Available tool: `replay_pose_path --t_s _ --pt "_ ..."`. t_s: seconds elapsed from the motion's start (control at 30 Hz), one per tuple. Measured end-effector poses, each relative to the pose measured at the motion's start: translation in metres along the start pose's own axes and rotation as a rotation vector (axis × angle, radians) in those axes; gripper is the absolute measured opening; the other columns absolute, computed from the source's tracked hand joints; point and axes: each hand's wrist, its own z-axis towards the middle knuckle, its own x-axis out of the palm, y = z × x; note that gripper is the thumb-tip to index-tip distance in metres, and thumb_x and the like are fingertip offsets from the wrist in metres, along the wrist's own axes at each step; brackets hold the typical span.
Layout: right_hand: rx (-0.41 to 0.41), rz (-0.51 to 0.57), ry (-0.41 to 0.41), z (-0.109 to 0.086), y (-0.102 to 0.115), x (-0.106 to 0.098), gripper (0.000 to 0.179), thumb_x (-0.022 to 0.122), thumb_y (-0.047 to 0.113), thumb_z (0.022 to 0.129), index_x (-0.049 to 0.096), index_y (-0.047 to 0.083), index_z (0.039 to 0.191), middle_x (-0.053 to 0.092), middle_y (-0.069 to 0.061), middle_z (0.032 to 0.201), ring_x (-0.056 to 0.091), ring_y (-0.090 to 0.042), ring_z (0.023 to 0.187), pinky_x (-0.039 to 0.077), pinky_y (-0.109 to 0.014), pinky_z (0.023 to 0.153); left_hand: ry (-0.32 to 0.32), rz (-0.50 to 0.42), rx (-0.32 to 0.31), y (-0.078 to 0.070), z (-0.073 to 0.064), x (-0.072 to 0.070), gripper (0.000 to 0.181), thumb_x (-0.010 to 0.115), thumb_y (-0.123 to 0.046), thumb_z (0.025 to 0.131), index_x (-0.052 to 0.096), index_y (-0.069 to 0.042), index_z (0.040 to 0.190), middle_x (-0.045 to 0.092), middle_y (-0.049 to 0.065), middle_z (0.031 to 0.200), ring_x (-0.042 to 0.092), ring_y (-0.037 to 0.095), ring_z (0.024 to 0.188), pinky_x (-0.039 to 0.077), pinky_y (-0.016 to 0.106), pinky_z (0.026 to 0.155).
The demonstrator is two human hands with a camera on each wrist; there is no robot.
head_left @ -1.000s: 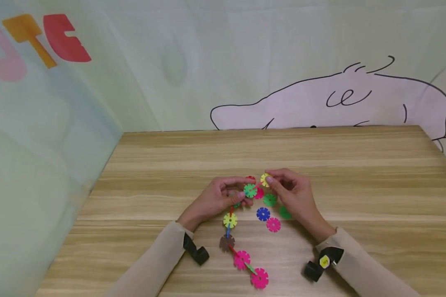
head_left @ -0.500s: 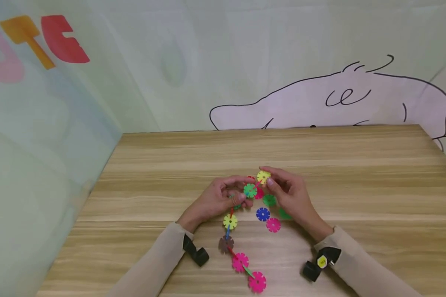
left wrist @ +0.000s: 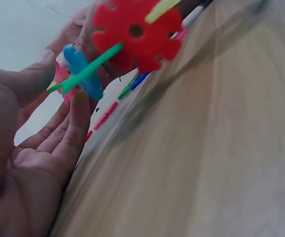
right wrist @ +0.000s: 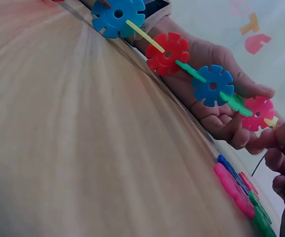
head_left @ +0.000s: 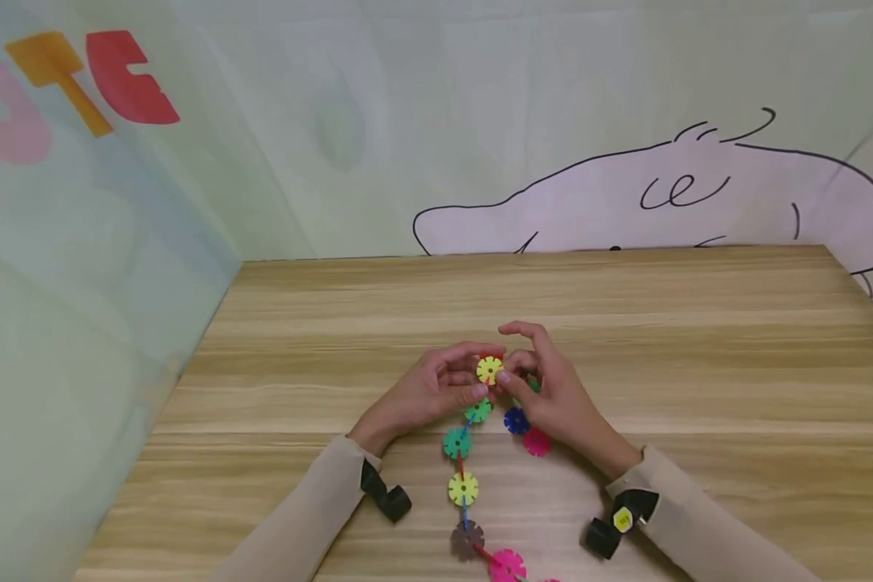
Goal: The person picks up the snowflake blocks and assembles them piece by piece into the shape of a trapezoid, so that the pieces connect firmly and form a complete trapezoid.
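Note:
A chain of notched plastic snowflake discs hangs from my left hand [head_left: 425, 392], whose thumb and fingers hold it near its upper end. The top link is a yellow snowflake disc [head_left: 490, 370], pinched at its right edge by my right hand [head_left: 563, 408]; that hand's forefinger sticks out beyond it. Below follow a green disc [head_left: 478, 411], a teal disc [head_left: 457, 443], another yellow disc [head_left: 463, 489], a brown disc [head_left: 468, 539] and a pink disc [head_left: 508, 565]. In the right wrist view, a pink disc [right wrist: 257, 113] sits between the left thumb and fingers.
Loose discs lie flat on the wooden table [head_left: 298, 323]: a blue one [head_left: 516, 420], a pink one [head_left: 537, 442], and a green one [head_left: 534, 385] partly behind the right hand. A red disc [head_left: 491, 355] shows behind the left fingertips. A printed cloth [head_left: 335, 162] backs the table.
My right hand has moved left with the yellow disc, which now overlaps the left fingertips. Its forefinger has straightened. The chain's lower part has shifted down and right, its end leaving the frame.

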Motion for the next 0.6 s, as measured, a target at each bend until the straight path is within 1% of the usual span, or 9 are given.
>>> replay_pose_path --t_s 0.07,0.17,0.23,0.3,0.37,0.43,0.5,0.57,0.6 --pt "0.002 -0.027 -0.021 0.0 0.0 0.001 0.054 0.069 -0.001 0.102 0.043 0.001 0.149 0.074 0.001 0.084 0.065 -0.009 0.076 0.051 -0.022 0.081 0.004 -0.009 -0.001 0.0 0.0 0.0 0.053 0.071 -0.022 0.105 0.056 -0.018 0.155 0.069 0.016 0.136 0.074 0.018 0.115 0.062 0.029 0.1" --pt "0.016 -0.055 -0.072 -0.001 0.001 -0.001 0.049 0.068 0.003 0.104 0.046 0.003 0.147 0.075 -0.001 0.086 0.063 -0.009 0.078 0.051 -0.022 0.077 0.002 -0.013 -0.015 -0.001 -0.002 -0.001 0.052 0.072 -0.021 0.105 0.057 -0.018 0.154 0.07 0.015 0.132 0.075 0.017 0.11 0.062 0.029 0.098" --pt "0.025 -0.065 -0.121 -0.003 0.0 -0.005 0.043 0.066 0.003 0.105 0.049 0.003 0.145 0.076 -0.004 0.086 0.065 -0.011 0.079 0.052 -0.021 0.076 -0.006 -0.013 -0.029 -0.001 -0.002 -0.001 0.052 0.073 -0.021 0.104 0.058 -0.019 0.154 0.07 0.013 0.13 0.076 0.017 0.108 0.062 0.028 0.098" --pt "0.046 -0.077 -0.184 -0.005 -0.002 -0.011 0.036 0.063 0.002 0.106 0.052 0.002 0.142 0.076 -0.008 0.087 0.064 -0.013 0.077 0.051 -0.02 0.074 -0.028 -0.002 -0.034 -0.001 -0.003 -0.001 0.051 0.073 -0.021 0.104 0.058 -0.02 0.153 0.071 0.012 0.127 0.077 0.017 0.107 0.062 0.028 0.098" --pt "0.07 -0.095 -0.254 -0.008 -0.005 -0.019 0.03 0.06 0.0 0.107 0.056 0.001 0.137 0.075 -0.012 0.088 0.063 -0.013 0.076 0.05 -0.02 0.074 -0.076 0.022 -0.029 -0.001 -0.003 0.0 0.052 0.073 -0.021 0.104 0.059 -0.02 0.153 0.071 0.011 0.125 0.077 0.016 0.105 0.062 0.027 0.097" --pt "0.103 -0.111 -0.317 -0.011 -0.007 -0.028 0.026 0.058 0.0 0.108 0.058 0.0 0.134 0.073 -0.014 0.089 0.061 -0.012 0.075 0.048 -0.019 0.073 -0.143 0.036 -0.015 -0.001 -0.002 -0.001 0.051 0.073 -0.02 0.104 0.059 -0.02 0.153 0.074 0.011 0.122 0.079 0.017 0.104 0.062 0.026 0.096" --pt "0.135 -0.123 -0.372 -0.015 -0.009 -0.037 0.023 0.057 -0.001 0.108 0.06 -0.001 0.13 0.072 -0.015 0.089 0.06 -0.011 0.075 0.047 -0.018 0.074 -0.232 0.035 0.01 0.001 -0.001 -0.001 0.051 0.073 -0.019 0.104 0.059 -0.018 0.153 0.076 0.014 0.12 0.079 0.016 0.102 0.061 0.025 0.094" --pt "0.163 -0.12 -0.416 -0.018 -0.009 -0.046 0.021 0.056 -0.001 0.108 0.062 0.0 0.128 0.072 -0.011 0.088 0.061 -0.01 0.076 0.047 -0.017 0.074 -0.324 0.016 0.033 0.003 0.0 -0.002 0.05 0.072 -0.017 0.104 0.058 -0.015 0.152 0.077 0.019 0.119 0.08 0.015 0.099 0.061 0.025 0.092" --pt "0.174 -0.126 -0.432 -0.02 -0.01 -0.05 0.021 0.056 -0.001 0.107 0.063 -0.001 0.127 0.072 -0.011 0.087 0.061 -0.01 0.076 0.047 -0.017 0.074 -0.358 0.002 0.044 0.004 0.0 -0.003 0.05 0.071 -0.015 0.104 0.058 -0.014 0.152 0.077 0.022 0.117 0.08 0.014 0.097 0.061 0.024 0.091"
